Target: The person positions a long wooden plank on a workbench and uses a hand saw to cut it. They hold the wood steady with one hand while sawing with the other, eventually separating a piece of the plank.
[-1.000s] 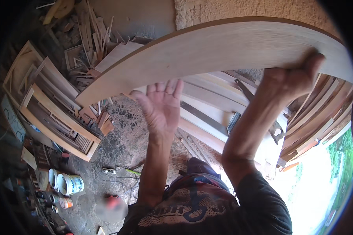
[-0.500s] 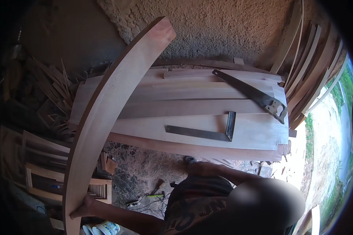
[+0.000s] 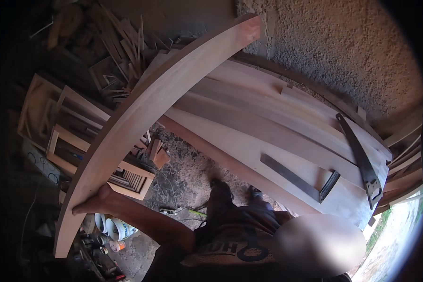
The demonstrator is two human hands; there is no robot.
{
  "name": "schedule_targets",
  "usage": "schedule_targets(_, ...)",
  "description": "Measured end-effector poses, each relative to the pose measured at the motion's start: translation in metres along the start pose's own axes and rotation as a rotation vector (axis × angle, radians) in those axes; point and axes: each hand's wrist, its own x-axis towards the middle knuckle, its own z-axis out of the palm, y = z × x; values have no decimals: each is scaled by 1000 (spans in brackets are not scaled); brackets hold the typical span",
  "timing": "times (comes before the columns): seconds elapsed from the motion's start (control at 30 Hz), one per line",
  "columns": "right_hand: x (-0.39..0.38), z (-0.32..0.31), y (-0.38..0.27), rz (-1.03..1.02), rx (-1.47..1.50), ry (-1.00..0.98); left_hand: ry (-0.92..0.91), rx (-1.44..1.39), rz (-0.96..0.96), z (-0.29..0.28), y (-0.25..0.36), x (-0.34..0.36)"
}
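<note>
A long, pale wooden board (image 3: 141, 105) slants from the lower left up to the top middle. It looks bowed through the lens. My left hand (image 3: 97, 201) grips it near its lower end, fingers wrapped over the face. The board's upper part passes in front of the wide stack of planks (image 3: 249, 136). On that stack lie a try square (image 3: 291, 178) with a dark metal blade and, farther right, a handsaw (image 3: 355, 152) with a grey handle. My right hand is out of sight.
A rough wall (image 3: 333, 56) stands behind the planks. At left are wooden frames (image 3: 70, 150) and a heap of offcuts (image 3: 122, 42). White buckets (image 3: 120, 228) and a cable (image 3: 176, 197) lie on the floor. More boards (image 3: 404, 174) lean at far right.
My view has turned left, so the planks, square and saw appear lower and rotated. The board tilts more to the right, still in my left hand. My right hand has gone from view.
</note>
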Motion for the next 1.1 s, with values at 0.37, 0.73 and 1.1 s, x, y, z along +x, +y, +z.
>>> schedule_targets(0.37,135,72,27,72,-853,588,71,11,282,10,-48,165)
schedule_targets(0.73,314,174,-46,299,-1529,-63,9,109,432,47,-120,326)
schedule_targets(1.1,415,269,-149,-446,-889,252,-181,143,435,83,-168,414)
